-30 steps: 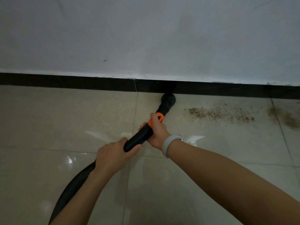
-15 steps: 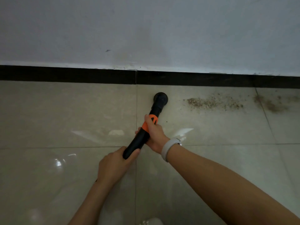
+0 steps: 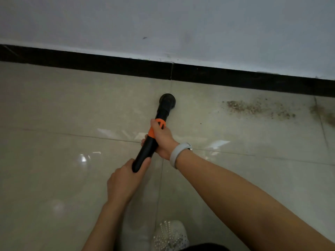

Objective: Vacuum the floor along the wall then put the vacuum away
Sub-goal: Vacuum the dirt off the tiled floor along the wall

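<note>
Item: black plastic vacuum wand with an orange collar (image 3: 153, 140), in use. Your right hand (image 3: 163, 140) is wrapped round the wand at the orange collar, thumb lying along the top. Your left hand (image 3: 125, 180) grasps the near end of the same wand, fingers curled under it. Neither hand is free.

Position: the wand runs from your hands away toward the wall. Its round black nozzle (image 3: 167, 100) sits on the glossy beige tiled floor (image 3: 63, 169), near the black skirting strip (image 3: 90, 64) but apart from it, just left of a tile joint.

Done, as far as the floor shows: the tiles to the left of the nozzle along the skirting look free of loose dirt. Whether you have vacuumed them cannot be told.

Outstanding: a scatter of brown crumbs and grit (image 3: 253, 107) lies on the floor to the right of the nozzle, close to the skirting, and a darker smudge of dust (image 3: 324, 115) sits farther right at the frame edge. Neither is touched by the nozzle. You have these to clear, so the vacuuming looks roughly midway at best.

Not begun: putting the vacuum away. The machine body and hose are out of view.

Also present: your white beaded shoe (image 3: 170, 234) at the near edge; a pale grey wristband (image 3: 176, 154) on your right wrist; a pale painted wall (image 3: 163, 24) above the skirting.
</note>
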Action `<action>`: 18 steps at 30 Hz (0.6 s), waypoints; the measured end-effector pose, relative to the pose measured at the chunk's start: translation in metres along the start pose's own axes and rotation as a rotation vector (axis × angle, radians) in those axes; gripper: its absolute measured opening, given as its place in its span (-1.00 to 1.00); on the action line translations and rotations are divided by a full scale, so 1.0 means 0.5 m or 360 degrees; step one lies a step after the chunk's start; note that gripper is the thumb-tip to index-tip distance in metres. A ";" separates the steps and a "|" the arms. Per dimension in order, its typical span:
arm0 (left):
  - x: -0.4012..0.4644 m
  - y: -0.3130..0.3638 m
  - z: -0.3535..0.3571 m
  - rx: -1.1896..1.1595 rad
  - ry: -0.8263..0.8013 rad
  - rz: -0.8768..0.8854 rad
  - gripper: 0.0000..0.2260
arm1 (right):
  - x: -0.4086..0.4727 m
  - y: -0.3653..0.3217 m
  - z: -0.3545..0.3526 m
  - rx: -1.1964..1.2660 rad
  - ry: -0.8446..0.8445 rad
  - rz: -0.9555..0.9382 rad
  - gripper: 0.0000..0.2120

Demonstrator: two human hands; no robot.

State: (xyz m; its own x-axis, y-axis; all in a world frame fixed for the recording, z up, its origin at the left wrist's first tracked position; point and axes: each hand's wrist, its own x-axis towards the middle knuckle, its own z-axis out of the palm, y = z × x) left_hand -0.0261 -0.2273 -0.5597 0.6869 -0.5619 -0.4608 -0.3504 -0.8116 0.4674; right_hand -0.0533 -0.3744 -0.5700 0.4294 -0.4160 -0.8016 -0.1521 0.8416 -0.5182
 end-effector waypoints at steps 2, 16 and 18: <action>-0.022 -0.032 -0.004 -0.0070 -0.0021 -0.0094 -0.56 | -0.014 0.051 0.018 -0.0036 -0.0113 0.0082 -0.72; -0.024 0.070 0.053 -0.0185 -0.0284 0.0072 -0.59 | -0.043 0.007 -0.093 -0.0026 0.0111 -0.0069 -0.75; -0.023 0.055 0.044 -0.0252 -0.0197 0.0013 -0.58 | -0.042 0.000 -0.066 -0.0065 0.0016 -0.0005 -0.76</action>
State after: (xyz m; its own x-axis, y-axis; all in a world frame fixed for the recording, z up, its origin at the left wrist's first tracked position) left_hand -0.0577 -0.2466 -0.5580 0.5976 -0.5916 -0.5412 -0.2445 -0.7773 0.5797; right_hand -0.0920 -0.3768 -0.5629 0.4208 -0.4220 -0.8030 -0.1874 0.8257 -0.5321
